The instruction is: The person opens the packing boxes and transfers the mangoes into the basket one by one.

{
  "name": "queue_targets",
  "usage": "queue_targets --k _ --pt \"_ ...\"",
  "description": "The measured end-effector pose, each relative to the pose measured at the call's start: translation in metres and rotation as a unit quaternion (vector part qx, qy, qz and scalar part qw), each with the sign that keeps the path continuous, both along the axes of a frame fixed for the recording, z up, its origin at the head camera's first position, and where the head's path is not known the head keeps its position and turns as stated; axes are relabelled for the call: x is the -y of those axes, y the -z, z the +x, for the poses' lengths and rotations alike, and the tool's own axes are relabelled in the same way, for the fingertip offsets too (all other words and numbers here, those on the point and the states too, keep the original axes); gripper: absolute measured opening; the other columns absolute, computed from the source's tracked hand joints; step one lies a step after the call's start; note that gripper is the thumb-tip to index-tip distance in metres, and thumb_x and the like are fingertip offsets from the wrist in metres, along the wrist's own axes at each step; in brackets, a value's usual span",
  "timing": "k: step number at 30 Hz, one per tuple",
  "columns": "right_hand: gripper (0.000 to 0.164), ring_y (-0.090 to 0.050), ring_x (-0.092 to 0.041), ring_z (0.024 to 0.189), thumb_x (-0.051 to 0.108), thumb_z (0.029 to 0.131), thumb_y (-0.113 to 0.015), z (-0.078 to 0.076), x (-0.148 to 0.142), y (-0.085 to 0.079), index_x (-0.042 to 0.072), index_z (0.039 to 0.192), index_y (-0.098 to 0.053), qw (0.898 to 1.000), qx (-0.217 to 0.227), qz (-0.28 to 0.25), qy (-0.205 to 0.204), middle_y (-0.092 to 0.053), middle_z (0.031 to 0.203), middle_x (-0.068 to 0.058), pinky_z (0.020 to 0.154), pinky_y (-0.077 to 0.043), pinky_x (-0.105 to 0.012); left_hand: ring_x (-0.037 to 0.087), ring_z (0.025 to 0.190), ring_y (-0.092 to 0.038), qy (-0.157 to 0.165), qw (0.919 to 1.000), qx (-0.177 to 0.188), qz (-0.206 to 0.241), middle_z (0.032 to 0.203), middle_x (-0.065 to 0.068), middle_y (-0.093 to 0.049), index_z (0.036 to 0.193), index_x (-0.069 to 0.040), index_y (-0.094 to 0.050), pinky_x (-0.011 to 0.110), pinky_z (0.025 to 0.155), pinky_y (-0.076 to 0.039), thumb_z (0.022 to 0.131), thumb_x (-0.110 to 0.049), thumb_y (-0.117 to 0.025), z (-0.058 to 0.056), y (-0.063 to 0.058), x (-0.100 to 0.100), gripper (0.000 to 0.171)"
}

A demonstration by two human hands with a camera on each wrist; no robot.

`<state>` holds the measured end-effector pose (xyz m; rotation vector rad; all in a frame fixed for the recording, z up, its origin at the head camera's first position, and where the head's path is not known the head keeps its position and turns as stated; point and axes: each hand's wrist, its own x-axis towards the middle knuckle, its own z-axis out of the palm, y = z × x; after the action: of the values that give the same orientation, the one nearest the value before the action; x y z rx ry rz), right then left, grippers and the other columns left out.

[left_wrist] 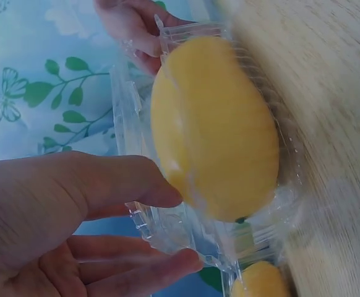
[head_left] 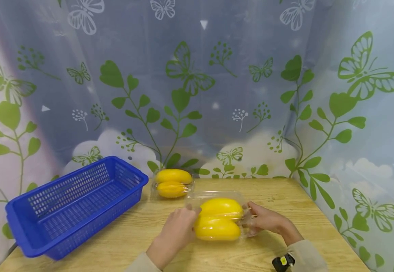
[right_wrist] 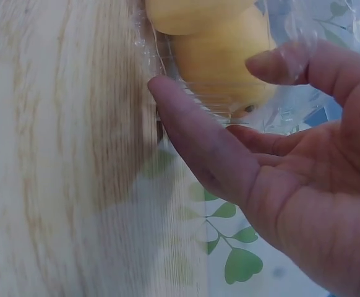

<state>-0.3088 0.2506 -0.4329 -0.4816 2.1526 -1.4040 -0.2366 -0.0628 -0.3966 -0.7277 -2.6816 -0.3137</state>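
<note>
1. Head view: A clear box [head_left: 214, 194] with two yellow fruits [head_left: 220, 207] is on or just above the table [head_left: 132, 232], right of the blue basket [head_left: 98, 226] and nearer the person than a second clear box [head_left: 191, 187]. The left hand [head_left: 178, 228] and right hand [head_left: 270, 221] hold its opposite ends. Step in hand, as judged: steadying or handling the box. The next move calls for even support at both ends.

2. Left wrist view: Grip narrow; the thumb [left_wrist: 137, 179] and fingertips [left_wrist: 189, 260] hold the box's end. Whether the lid is fastened cannot be told.

3. Right wrist view: Grip moderately spread, thumb against the plastic, one long finger along the box's lower edge. Firmness of hold cannot be determined.
</note>
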Motion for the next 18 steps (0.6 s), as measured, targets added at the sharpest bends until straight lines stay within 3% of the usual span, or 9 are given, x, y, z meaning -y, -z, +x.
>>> queue_targets --k 2,5,8,11,18 --pt "0.062 -0.067 -0.034 0.115 0.009 0.099 -0.063 -0.0008 -0.0007 0.0010 -0.009 0.147 -0.027 1.000 0.011 -0.008 0.003 -0.052 0.132 -0.028 0.083 -0.064 -0.040 0.023 0.068 -0.066 0.000 0.9999 0.001 0.011 0.096 0.014 -0.071 0.115 -0.004 -0.074 0.033 0.060 -0.057 0.069 0.006 -0.081 0.0004 -0.0016 0.0006 0.047" --pt "0.069 -0.066 -0.037 0.118 0.016 0.103 -0.061 -0.0013 -0.0013 0.0006 -0.011 0.152 -0.019 1.000 0.025 -0.016 0.006 -0.051 0.137 -0.035 0.086 -0.064 -0.042 0.025 0.069 -0.068 -0.002 0.9996 -0.006 0.028 0.100 0.014 -0.072 0.117 -0.004 -0.073 0.033 0.061 -0.059 0.073 0.005 -0.081 -0.0001 -0.0034 0.0014 0.045" --pt "0.079 -0.063 -0.043 0.124 0.013 0.104 -0.057 -0.0009 -0.0024 -0.0006 -0.014 0.157 -0.004 0.998 0.045 -0.029 0.013 -0.043 0.147 -0.043 0.088 -0.063 -0.044 0.025 0.070 -0.069 -0.002 0.9989 -0.024 0.039 0.099 0.013 -0.073 0.115 -0.004 -0.073 0.034 0.062 -0.060 0.075 0.004 -0.081 -0.0005 -0.0046 0.0023 0.042" --pt "0.080 -0.061 -0.045 0.127 0.014 0.105 -0.055 -0.0008 -0.0029 -0.0013 -0.014 0.157 -0.001 0.997 0.063 -0.046 0.022 -0.036 0.150 -0.044 0.089 -0.063 -0.045 0.025 0.070 -0.069 0.001 0.9977 -0.042 0.053 0.097 0.013 -0.073 0.111 -0.003 -0.074 0.035 0.065 -0.061 0.075 0.005 -0.080 -0.0012 -0.0053 0.0030 0.038" --pt "0.087 -0.057 -0.048 0.132 0.011 0.105 -0.049 0.0001 -0.0036 -0.0007 -0.015 0.155 0.016 0.993 0.086 -0.070 0.032 -0.030 0.154 -0.046 0.089 -0.063 -0.043 0.039 0.100 -0.073 0.015 0.9925 -0.080 0.091 0.120 0.023 -0.073 0.115 -0.003 -0.074 0.045 0.081 -0.064 0.076 0.008 -0.079 -0.0053 -0.0051 0.0034 0.041"
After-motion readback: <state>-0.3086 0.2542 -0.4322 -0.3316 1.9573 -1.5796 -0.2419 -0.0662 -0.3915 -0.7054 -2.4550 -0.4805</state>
